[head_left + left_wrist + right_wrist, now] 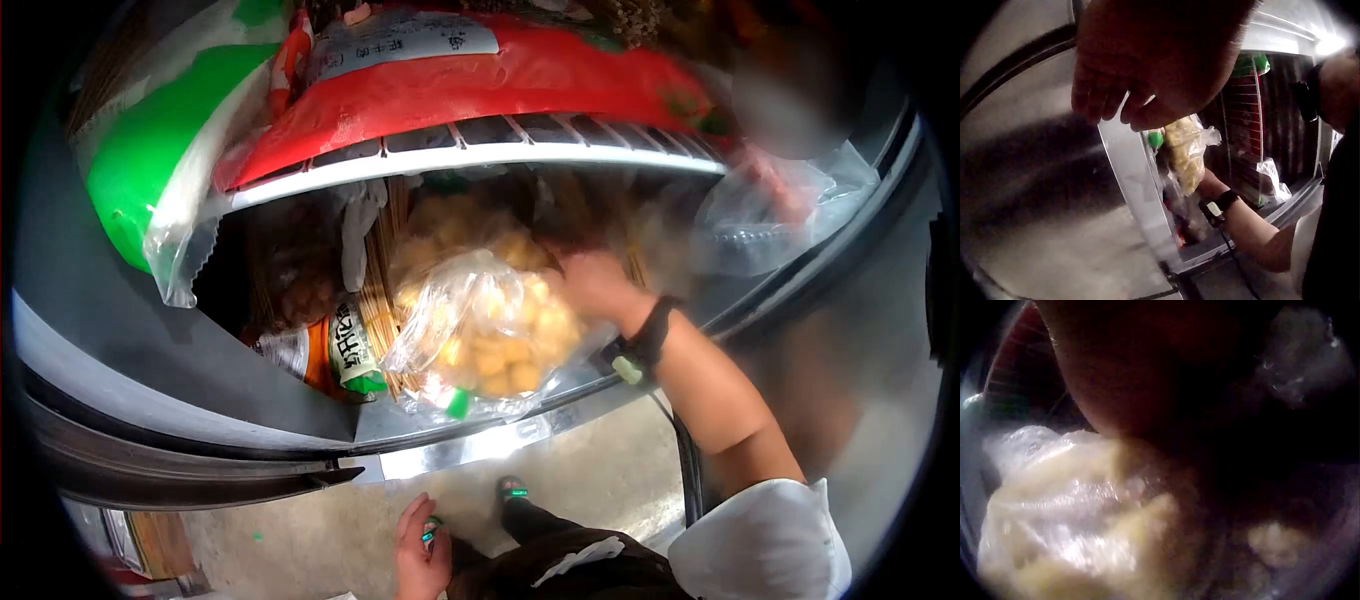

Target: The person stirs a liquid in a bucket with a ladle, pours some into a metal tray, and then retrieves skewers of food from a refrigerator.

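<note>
My right hand [597, 287] reaches under a wire shelf, up against the right side of a clear plastic bag of yellowish chunks [505, 345]. Its fingers are hidden behind the bag and in shadow, so I cannot tell whether they grip it. The right wrist view shows the bag [1072, 519] filling the lower left, right below the dark hand [1122, 375]. Down by my body hangs my left hand [422, 550], holding nothing, its fingers loosely extended. In the left wrist view that hand [1154, 56] looms dark in front of the cabinet.
Above the bag, a white wire shelf [470, 155] carries a red package [480, 90] and a green-and-white one [150, 160]. Thin wooden sticks [378, 290] and a printed packet [350, 345] lie left of the bag. A clear bag [770, 215] hangs at the right edge.
</note>
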`<state>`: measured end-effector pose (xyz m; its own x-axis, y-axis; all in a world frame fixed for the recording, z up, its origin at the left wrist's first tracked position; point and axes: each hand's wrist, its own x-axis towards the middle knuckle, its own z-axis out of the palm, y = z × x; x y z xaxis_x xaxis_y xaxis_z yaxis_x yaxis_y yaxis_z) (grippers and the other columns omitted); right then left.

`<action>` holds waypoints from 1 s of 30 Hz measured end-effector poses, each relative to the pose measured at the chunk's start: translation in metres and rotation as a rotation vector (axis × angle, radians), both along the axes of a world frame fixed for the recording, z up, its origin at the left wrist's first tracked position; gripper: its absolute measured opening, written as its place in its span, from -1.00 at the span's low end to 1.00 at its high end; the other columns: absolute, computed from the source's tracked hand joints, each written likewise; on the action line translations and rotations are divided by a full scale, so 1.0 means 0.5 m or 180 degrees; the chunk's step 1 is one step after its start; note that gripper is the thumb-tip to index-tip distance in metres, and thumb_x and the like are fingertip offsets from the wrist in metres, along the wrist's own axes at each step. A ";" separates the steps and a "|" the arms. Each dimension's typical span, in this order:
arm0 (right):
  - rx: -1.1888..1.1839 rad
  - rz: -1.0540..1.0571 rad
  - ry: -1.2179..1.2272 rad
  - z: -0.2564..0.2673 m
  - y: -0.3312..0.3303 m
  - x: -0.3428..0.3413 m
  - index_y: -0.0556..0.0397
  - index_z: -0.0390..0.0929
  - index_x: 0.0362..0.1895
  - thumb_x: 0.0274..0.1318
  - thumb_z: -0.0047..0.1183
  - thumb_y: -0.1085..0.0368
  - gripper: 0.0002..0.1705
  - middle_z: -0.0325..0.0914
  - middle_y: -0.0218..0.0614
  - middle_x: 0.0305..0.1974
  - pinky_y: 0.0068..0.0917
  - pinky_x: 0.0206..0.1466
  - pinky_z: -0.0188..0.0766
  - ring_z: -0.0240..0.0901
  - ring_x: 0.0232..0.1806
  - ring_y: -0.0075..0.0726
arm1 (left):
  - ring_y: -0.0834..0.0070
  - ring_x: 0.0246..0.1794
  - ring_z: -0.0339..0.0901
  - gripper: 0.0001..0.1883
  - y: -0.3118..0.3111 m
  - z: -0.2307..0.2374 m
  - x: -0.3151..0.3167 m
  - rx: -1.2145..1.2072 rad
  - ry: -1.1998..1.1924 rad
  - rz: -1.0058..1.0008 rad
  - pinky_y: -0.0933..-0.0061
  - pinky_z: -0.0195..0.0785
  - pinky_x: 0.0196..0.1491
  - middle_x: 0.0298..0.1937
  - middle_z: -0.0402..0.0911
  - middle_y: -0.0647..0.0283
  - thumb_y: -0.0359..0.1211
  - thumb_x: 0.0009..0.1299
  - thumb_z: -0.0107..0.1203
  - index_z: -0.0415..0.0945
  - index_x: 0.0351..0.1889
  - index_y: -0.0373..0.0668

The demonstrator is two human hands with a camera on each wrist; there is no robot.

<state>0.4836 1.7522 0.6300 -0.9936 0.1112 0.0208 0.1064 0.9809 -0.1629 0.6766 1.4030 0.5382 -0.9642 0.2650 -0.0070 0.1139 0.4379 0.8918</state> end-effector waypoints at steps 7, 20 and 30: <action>-0.0696 0.0309 0.0645 -0.005 0.046 0.001 0.06 0.45 0.05 0.03 -0.07 0.16 -0.53 0.47 -0.01 0.00 -0.17 0.02 0.38 0.45 -0.04 0.01 | 0.07 0.20 0.34 -0.57 -0.006 0.006 0.007 0.0002 -0.0084 0.0050 0.21 0.19 0.23 0.15 0.44 -0.03 -0.54 0.24 0.01 0.39 0.12 -0.27; 0.1239 0.1002 0.1150 -0.052 0.162 -0.182 0.11 0.47 0.03 0.13 -0.11 0.14 -0.56 0.54 -0.01 -0.12 -0.18 0.02 0.35 0.49 -0.14 -0.01 | 0.03 0.18 0.35 -0.61 -0.020 0.027 0.008 -0.0133 -0.0238 0.0178 0.18 0.20 0.20 0.14 0.44 -0.04 -0.39 0.33 0.01 0.39 0.13 -0.25; -0.0259 0.0830 -0.0519 0.134 0.082 -0.089 -0.08 0.45 0.11 0.20 -0.10 0.09 -0.58 0.43 -0.12 0.08 -0.25 0.20 0.24 0.37 0.09 -0.05 | 0.06 0.09 0.43 -0.65 -0.044 -0.014 0.027 -0.0084 -0.0127 0.0276 0.22 0.31 0.11 0.06 0.48 -0.05 -0.49 0.31 0.02 0.41 0.07 -0.31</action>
